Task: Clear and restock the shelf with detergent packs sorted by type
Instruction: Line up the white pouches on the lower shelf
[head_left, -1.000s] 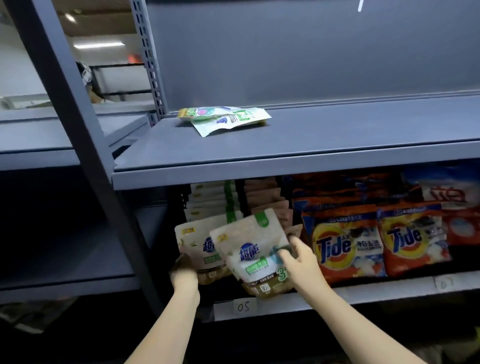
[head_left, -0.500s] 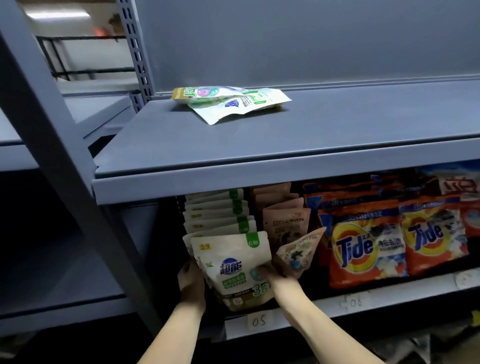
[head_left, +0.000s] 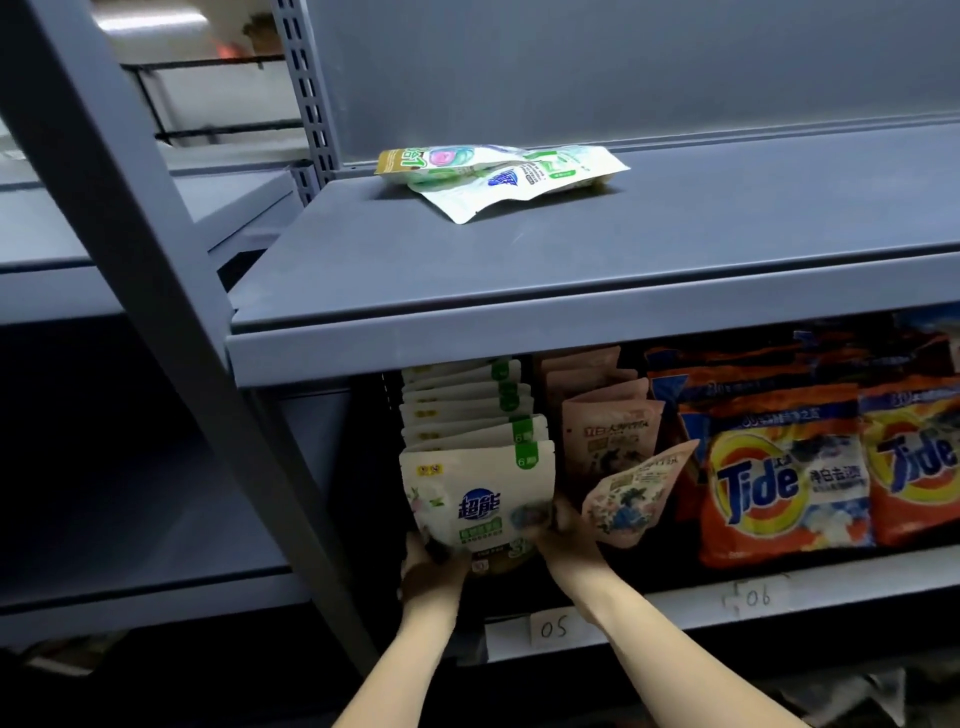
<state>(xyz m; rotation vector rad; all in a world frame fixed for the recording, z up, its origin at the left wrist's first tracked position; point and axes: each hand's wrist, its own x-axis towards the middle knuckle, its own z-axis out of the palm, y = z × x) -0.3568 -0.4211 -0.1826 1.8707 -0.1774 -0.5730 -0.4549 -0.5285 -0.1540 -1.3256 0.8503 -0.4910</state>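
upper shelf (head_left: 597, 270): two flat packs (head_left: 498, 174) lie overlapped near its rear left corner. lower shelf (head_left: 675, 603), left to right: a front-to-back row of pouches (head_left: 467, 410); a second row of pouches (head_left: 608, 415); two rows of tide bags (head_left: 789, 478). the front pouch (head_left: 475, 499) of the left row sits between the left hand (head_left: 428, 564) and right hand (head_left: 563, 540). a tilted pouch (head_left: 631, 499) leans just right of the right hand, before the second row. labels 05 (head_left: 553, 629) and 06 (head_left: 756, 597) sit on the lower shelf's front edge.
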